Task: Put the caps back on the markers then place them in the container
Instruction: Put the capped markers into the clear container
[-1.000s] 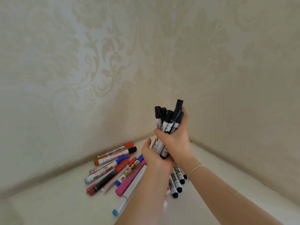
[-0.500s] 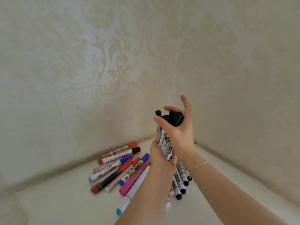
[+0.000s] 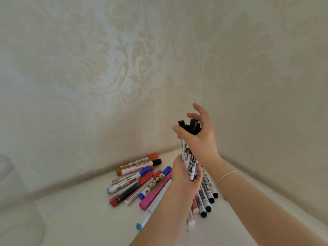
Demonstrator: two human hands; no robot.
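Note:
A bundle of white markers with black caps [image 3: 190, 164] stands upright, and my left hand [image 3: 182, 178] grips its lower end. My right hand [image 3: 204, 139] rests on the caps at the top [image 3: 191, 126], fingers spread and mostly straight, thumb reaching left across them. Below my hands, several coloured capped markers [image 3: 138, 181] lie in a loose pile on the white surface. More black-capped markers [image 3: 206, 197] lie under my right wrist. A translucent container [image 3: 10, 176] shows faintly at the far left edge.
The white surface [image 3: 79, 219] ends in a corner of two patterned beige walls [image 3: 177, 146] just behind the pile. A thin bracelet [image 3: 226, 175] sits on my right wrist.
My right hand let go of the bundle's side and rose to the caps with fingers spread. The uneven cap ends are now level, and my left hand alone grips the bundle.

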